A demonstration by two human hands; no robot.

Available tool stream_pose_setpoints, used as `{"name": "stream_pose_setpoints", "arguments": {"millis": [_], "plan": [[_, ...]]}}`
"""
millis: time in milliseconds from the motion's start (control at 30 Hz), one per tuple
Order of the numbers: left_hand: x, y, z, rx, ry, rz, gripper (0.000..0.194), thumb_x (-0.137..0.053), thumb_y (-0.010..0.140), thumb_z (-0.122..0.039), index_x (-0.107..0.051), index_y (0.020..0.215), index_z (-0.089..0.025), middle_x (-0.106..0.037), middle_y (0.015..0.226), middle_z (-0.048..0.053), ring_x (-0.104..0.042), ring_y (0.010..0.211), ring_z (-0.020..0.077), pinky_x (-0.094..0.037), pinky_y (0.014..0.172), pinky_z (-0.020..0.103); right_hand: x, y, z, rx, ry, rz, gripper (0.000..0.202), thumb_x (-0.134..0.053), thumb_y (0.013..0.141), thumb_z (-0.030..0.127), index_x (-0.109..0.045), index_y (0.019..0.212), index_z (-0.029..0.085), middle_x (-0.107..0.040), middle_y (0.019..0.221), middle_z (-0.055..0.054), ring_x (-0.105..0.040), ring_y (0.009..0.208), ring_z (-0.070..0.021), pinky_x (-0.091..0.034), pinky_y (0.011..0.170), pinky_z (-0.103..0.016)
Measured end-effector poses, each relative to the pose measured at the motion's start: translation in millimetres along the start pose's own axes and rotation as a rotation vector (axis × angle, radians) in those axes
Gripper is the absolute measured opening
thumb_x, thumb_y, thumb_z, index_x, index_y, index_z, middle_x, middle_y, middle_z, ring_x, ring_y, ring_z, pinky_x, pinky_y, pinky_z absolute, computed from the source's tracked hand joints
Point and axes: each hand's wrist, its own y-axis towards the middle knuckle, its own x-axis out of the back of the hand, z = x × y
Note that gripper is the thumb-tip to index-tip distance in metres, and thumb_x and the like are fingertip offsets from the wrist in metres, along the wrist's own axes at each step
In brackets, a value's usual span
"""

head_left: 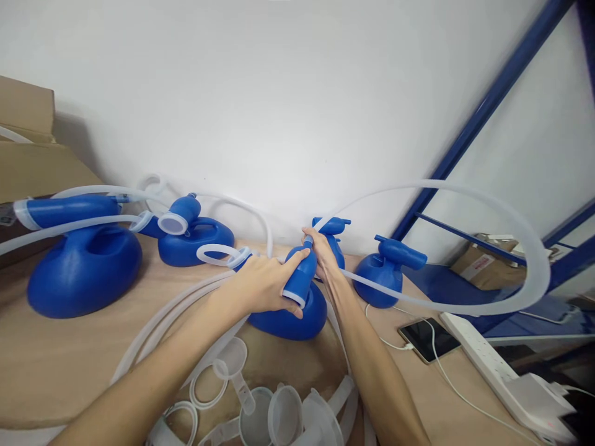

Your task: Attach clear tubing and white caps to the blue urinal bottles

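In the middle of the head view, my left hand (263,282) is closed round a blue funnel-shaped cup (302,280) with a pale rim facing down toward me. My right hand (326,253) is closed at the cup's narrow end, gripping a translucent white hose (534,272) where it meets the nozzle. The hose loops out to the right and back behind my right wrist. Just under the cup rests a rounded blue urinal bottle (297,322); whether the two are joined is hidden by my left hand.
More blue bottles (83,272) with cups and hoses stand left and behind. Another bottle (379,282) is at right. Clear plastic caps (284,415) lie in front. A phone (428,339), power strip (478,353), cardboard box (41,164) and blue metal frame (493,105) surround the table.
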Motion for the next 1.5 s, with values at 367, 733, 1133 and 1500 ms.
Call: {"name": "stream_pose_setpoints", "arguments": {"millis": [367, 733, 1133, 1500], "plan": [[-3.3, 0.4, 2.0, -0.010, -0.004, -0.017, 0.124, -0.077, 0.074, -0.076, -0.020, 0.167, -0.018, -0.073, 0.126, 0.023, -0.070, 0.115, 0.0475, -0.055, 0.093, 0.052, -0.8, -2.9, 2.4, -0.001, -0.048, -0.005, 0.041, -0.078, 0.079, 0.028, -0.044, 0.055, 0.023, -0.042, 0.044, 0.007, -0.032, 0.038, -0.0074, -0.025, 0.035, -0.023], [-1.1, 0.6, 3.9, 0.000, -0.042, -0.021, 0.123, -0.077, 0.072, -0.077, -0.022, 0.167, -0.022, -0.074, 0.124, 0.022, -0.071, 0.112, 0.0494, -0.056, 0.089, 0.053, 22.1, -3.7, 3.7, -0.016, 0.000, 0.292, 0.045, -0.085, 0.078, 0.059, -0.065, 0.069, 0.020, -0.062, 0.063, 0.002, -0.056, 0.056, -0.0113, -0.046, 0.051, -0.022], [-0.2, 1.5, 2.9, 0.043, -0.037, 0.019, 0.125, -0.075, 0.073, -0.080, -0.017, 0.169, -0.025, -0.072, 0.132, 0.021, -0.071, 0.112, 0.0481, -0.054, 0.091, 0.052, 48.5, 14.5, -26.7, -0.031, 0.164, 0.468, 0.029, -0.096, 0.069, 0.033, -0.074, 0.082, 0.019, -0.075, 0.078, -0.001, -0.070, 0.080, -0.0173, -0.057, 0.077, -0.027], [4.4, -0.5, 3.2, 0.036, -0.055, 0.027, 0.123, -0.078, 0.070, -0.078, -0.021, 0.168, -0.029, -0.071, 0.133, 0.020, -0.073, 0.107, 0.0482, -0.054, 0.089, 0.050, 58.4, 17.5, -16.4, -0.038, 0.119, 0.450, 0.037, -0.104, 0.048, 0.035, -0.075, 0.065, 0.020, -0.070, 0.062, 0.003, -0.060, 0.059, -0.0100, -0.052, 0.062, -0.023]]}}
